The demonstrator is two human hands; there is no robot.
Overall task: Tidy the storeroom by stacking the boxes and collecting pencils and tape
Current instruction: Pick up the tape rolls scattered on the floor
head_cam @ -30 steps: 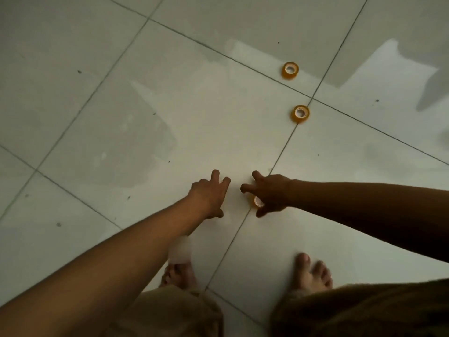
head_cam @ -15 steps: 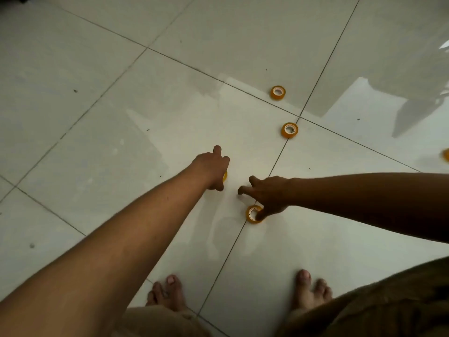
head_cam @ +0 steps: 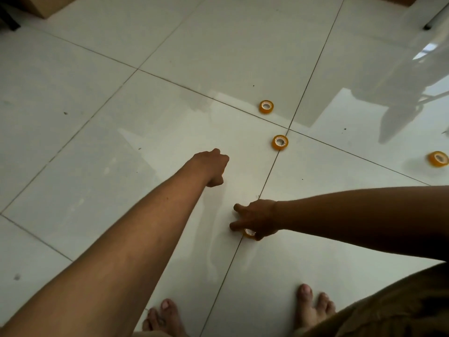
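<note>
Floor (head_cam: 102, 147): large square glossy pale tiles with thin dark grout lines; the glaze mirrors window light and furniture at upper right and carries small dark specks.

Cardboard box (head_cam: 46, 6): brown corner, matte, cut off by the top left edge.

My trousers (head_cam: 388, 310): dull brown cloth, lower right. My bare feet (head_cam: 313, 310) stand flat on the tiles at the bottom edge, one on each side of a grout line.

My left hand (head_cam: 213, 166): arm stretched long and straight from lower left, back of the hand up, fingers curled under into a closed grip. Whether anything lies inside it I cannot tell; nothing shows past the knuckles.

My right hand (head_cam: 257, 218): forearm entering level from the right edge, hand low at the floor, two fingers pointing left and spread apart, thumb and remaining fingers curved down around a tape roll (head_cam: 249, 232). Only a sliver of its amber ring and white core shows beneath the palm, on the grout line. This grip holds that roll.

Loose tape rolls, each a small amber translucent ring with a white core, lying flat: middle roll (head_cam: 280, 142) just beside the tile junction; far roll (head_cam: 266, 107) beyond it; right roll (head_cam: 438, 159) near the right edge, well apart from the others.
</note>
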